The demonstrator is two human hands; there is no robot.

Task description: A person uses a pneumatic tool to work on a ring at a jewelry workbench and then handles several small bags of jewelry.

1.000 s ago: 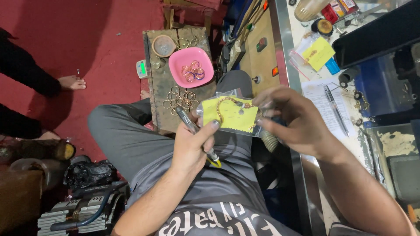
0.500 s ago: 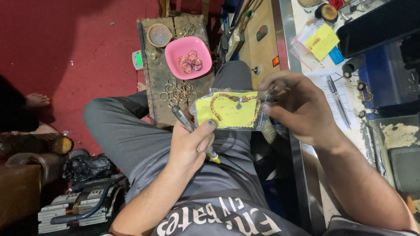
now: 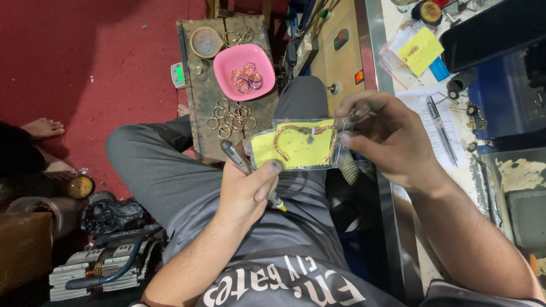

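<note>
both forearms reach forward from the bottom of the view over the lap, bare from the elbow down. the left hand (image 3: 245, 187) sits low and central, fingers curled into a loose fist, thumb stretched up and to the right with its nail showing, back of the hand toward the camera. the right hand (image 3: 387, 139) is higher and to the right, wrist bent inward, fingers curved leftward and pinched together at their tips. the two hands are near each other, not touching.

A jewellery workshop: loose rings (image 3: 230, 117) on a wooden bench block (image 3: 199, 113).
</note>
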